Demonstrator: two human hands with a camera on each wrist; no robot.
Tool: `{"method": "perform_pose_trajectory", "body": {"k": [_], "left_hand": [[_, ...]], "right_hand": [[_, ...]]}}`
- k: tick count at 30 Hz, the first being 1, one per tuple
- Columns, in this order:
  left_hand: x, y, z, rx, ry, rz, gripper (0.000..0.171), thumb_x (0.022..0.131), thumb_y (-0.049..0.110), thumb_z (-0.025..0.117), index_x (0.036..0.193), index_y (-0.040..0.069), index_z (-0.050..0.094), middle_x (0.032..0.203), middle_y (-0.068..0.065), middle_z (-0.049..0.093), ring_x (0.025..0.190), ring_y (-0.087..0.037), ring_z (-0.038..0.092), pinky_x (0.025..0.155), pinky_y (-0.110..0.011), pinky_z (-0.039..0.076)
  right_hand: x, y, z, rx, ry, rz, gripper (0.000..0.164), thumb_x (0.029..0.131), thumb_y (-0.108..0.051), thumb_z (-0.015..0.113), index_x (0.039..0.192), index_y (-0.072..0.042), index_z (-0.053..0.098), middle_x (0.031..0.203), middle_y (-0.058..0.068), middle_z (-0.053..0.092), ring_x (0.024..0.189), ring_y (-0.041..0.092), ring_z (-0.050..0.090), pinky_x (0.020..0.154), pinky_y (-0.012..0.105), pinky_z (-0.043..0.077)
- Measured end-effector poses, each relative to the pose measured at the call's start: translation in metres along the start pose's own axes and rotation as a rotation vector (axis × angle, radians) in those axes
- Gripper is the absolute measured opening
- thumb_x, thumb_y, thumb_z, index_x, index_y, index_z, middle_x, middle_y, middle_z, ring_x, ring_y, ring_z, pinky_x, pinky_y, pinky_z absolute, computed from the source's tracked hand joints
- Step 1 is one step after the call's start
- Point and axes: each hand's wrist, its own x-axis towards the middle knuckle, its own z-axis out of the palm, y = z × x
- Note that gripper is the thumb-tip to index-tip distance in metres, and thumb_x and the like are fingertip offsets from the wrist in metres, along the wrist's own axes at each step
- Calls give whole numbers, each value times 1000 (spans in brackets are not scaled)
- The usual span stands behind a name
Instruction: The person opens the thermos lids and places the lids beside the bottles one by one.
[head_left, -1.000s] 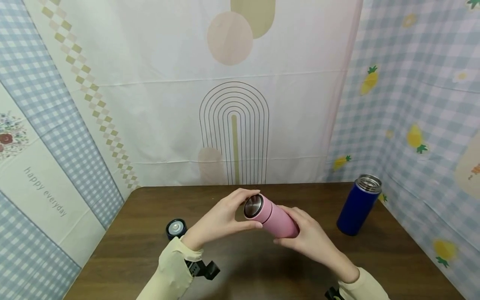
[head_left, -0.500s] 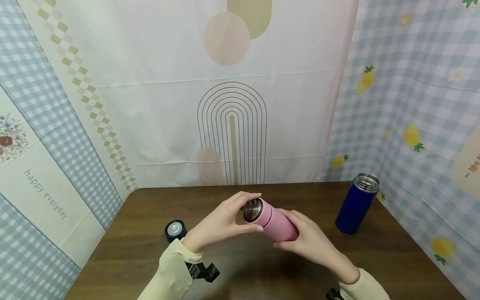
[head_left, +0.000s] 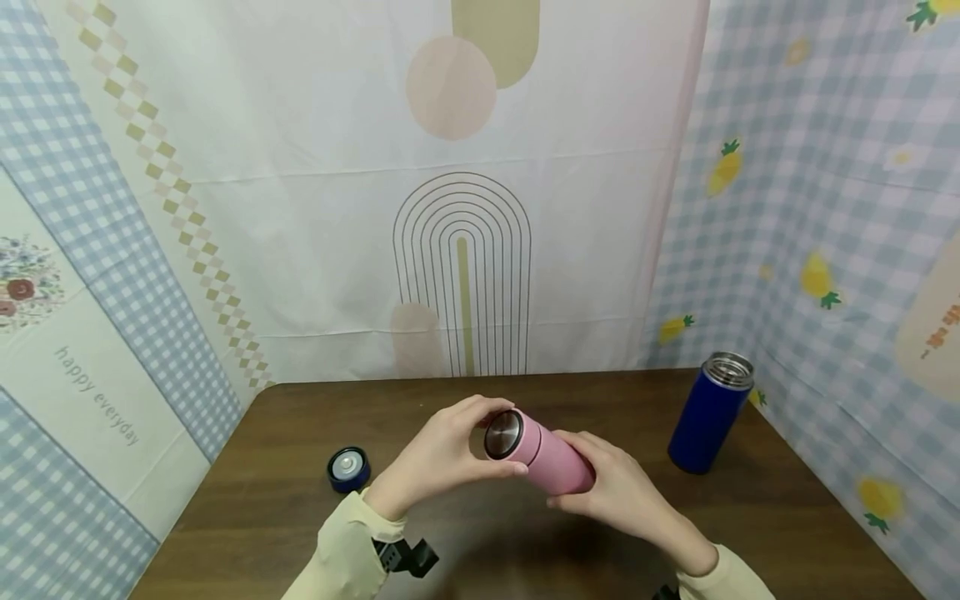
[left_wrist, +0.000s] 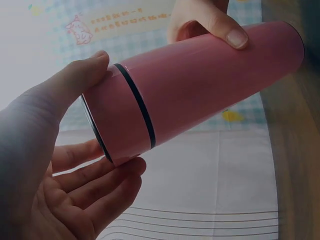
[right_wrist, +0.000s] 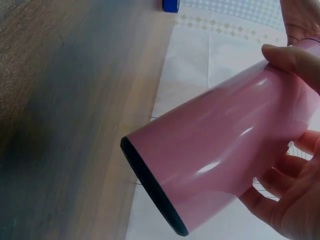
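A pink thermos bottle (head_left: 558, 462) is held tilted above the table, its lid toward the left. My left hand (head_left: 442, 450) grips the pink lid (left_wrist: 117, 115), which has a shiny metal top, with thumb and fingers on opposite sides. Around the bottle's body, near its lower part in the head view, my right hand (head_left: 618, 483) is curled. A dark ring marks the seam between lid and body, and the left wrist view shows no gap there. The black base (right_wrist: 152, 187) shows in the right wrist view.
A blue thermos bottle (head_left: 708, 425) stands lidless at the right of the wooden table (head_left: 300, 550), its steel mouth showing. The dark blue lid (head_left: 348, 469) lies at the left, inner side up, beside my left wrist. Printed cloths (head_left: 330, 250) hang behind and at the sides.
Both hands keep their hold on the pink bottle, and its tilt looks almost the same. The whole head view has shifted slightly. The blue bottle and loose lid stay in place.
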Motion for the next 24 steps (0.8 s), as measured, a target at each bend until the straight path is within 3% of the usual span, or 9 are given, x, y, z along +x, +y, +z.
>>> {"method": "perform_pose_trajectory", "body": {"k": [6, 16, 24], "left_hand": [[-2, 0, 1, 33, -5, -32, 63, 77, 58, 82, 123, 20, 63, 112, 12, 63, 99, -2, 60, 85, -27, 54], [-3, 0, 3, 119, 36, 1, 60, 76, 61, 81, 115, 18, 65, 104, 12, 64, 89, -1, 60, 78, -23, 54], [-3, 1, 7, 171, 69, -153, 54, 77, 63, 79, 103, 18, 64, 86, 12, 62, 74, -4, 59, 65, -22, 51]], "right_hand": [[-2, 2, 2, 13, -13, -3, 75, 65, -42, 94, 132, -26, 64, 111, -16, 63, 90, 4, 60, 74, 31, 52], [-3, 3, 5, 14, 6, -22, 76, 64, -37, 95, 132, -28, 63, 109, -17, 62, 90, 4, 59, 74, 31, 52], [0, 0, 8, -82, 76, -43, 80, 60, -33, 97, 132, -24, 64, 116, -10, 65, 103, 11, 60, 81, 39, 53]]}}
